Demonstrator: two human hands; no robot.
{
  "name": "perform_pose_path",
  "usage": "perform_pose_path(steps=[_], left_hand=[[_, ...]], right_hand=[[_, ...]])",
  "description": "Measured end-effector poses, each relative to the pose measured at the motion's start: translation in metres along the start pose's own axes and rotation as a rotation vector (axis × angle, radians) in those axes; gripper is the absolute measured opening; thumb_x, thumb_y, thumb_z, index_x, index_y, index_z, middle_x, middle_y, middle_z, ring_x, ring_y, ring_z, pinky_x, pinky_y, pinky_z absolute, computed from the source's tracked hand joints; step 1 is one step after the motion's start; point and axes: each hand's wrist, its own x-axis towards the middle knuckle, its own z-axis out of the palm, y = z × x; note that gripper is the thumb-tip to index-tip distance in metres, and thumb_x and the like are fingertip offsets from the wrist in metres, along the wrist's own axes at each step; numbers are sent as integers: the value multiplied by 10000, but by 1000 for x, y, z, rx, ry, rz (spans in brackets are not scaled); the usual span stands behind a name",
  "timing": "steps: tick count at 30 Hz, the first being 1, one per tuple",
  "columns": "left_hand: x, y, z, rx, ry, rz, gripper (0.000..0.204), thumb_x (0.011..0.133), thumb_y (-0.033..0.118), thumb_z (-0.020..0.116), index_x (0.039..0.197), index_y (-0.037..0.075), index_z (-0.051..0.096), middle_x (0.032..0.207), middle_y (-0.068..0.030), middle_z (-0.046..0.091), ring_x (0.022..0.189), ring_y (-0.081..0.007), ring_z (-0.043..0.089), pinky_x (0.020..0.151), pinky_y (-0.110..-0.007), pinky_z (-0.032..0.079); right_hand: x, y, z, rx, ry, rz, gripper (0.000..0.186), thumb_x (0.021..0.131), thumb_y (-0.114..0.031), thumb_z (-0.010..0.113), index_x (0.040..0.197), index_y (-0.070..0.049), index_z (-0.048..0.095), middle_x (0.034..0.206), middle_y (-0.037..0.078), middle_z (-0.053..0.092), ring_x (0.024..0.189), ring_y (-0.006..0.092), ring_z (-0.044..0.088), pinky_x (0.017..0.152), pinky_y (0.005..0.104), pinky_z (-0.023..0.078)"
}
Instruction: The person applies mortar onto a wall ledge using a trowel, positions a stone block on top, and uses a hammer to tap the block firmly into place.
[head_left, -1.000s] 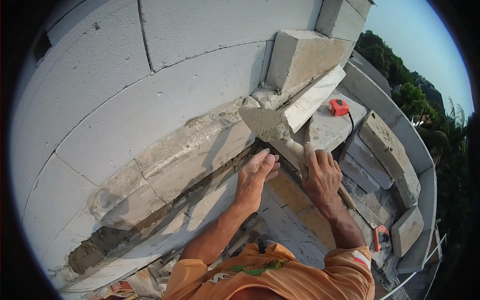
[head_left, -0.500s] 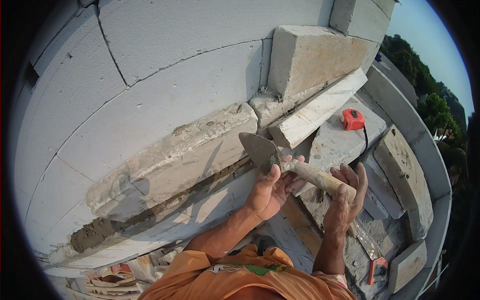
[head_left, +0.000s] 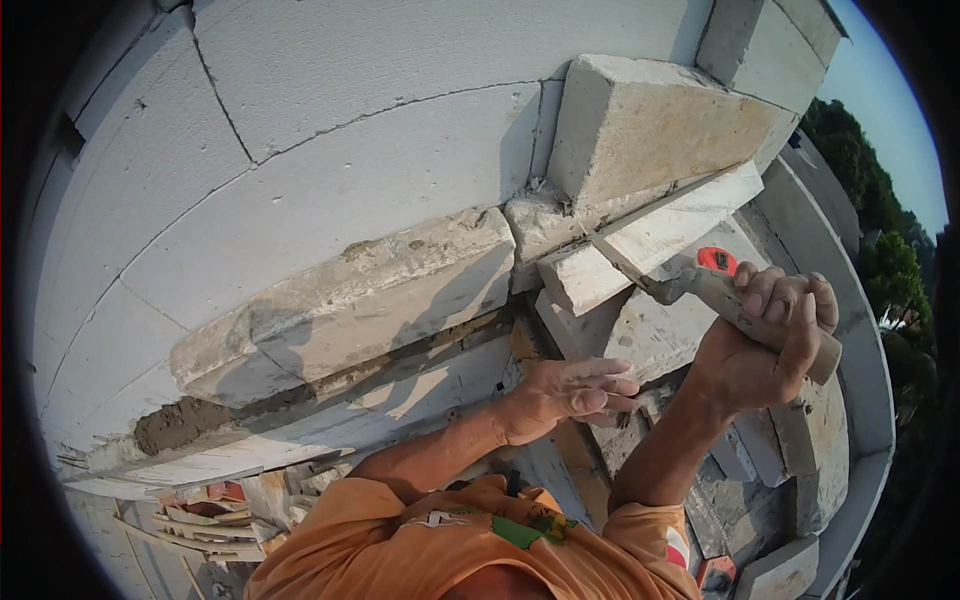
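My right hand (head_left: 770, 335) is wrapped round the handle of a masonry trowel (head_left: 708, 288), raised at the right. The blade is seen nearly edge-on and points up and left, in front of a slanting white block (head_left: 660, 235). Empty, with its fingers stretched out, my left hand (head_left: 565, 398) is just right of a long pale block (head_left: 400, 300) lying along the wall. Grey wet mortar (head_left: 178, 425) lies below that block's left end. A red tape measure (head_left: 717, 261) shows partly behind the trowel.
A wall of large light-grey blocks (head_left: 360, 160) rises in front. One big block (head_left: 660, 130) sits on a ledge at upper right. Loose blocks (head_left: 825, 450) and an orange-handled saw (head_left: 716, 575) lie at the right, inside a low curved parapet (head_left: 872, 390). Wooden pieces (head_left: 215, 530) lie at lower left.
My left hand has come off the trowel and moved down a little. My right hand has lifted the trowel up and to the right, turning its blade edge-on.
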Motion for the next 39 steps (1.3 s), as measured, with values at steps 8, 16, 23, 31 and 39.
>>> perform_pose_path(steps=[8,16,23,31,39], left_hand=[[-58,89,-56,2159,956,826,694,745,217,847,1374,102,579,1420,-138,554,1310,-322,506,1140,-545,360],[-76,97,-101,2172,1264,542,535,817,254,787,1293,56,642,1387,-123,596,1317,-301,515,1195,-568,227],[-73,97,-97,2148,1261,560,361,834,252,771,1124,40,727,1358,-130,617,1300,-289,531,1185,-558,245],[-68,91,-102,2142,1293,614,398,797,217,792,1145,40,718,1344,-134,616,1287,-278,536,1208,-555,220],[-65,87,-103,2112,1265,580,372,848,251,752,1157,49,709,1381,-119,596,1313,-281,520,1206,-563,212]], right_hand=[[25,52,19,-193,-485,-118,264,899,-48,582,1156,-8,537,706,66,519,577,179,538,615,392,492],[16,79,41,-144,-741,-90,278,882,-19,625,1150,5,556,672,64,519,571,174,552,586,395,495],[7,94,43,-287,-776,-160,269,879,-49,705,1092,-48,539,695,60,526,568,182,553,583,395,517],[3,108,32,-355,-819,-174,245,895,-102,715,1054,-54,536,709,53,530,601,179,558,608,402,520],[3,127,5,-520,-819,-184,250,875,-41,699,1056,-53,528,741,66,535,599,191,550,569,414,505]])
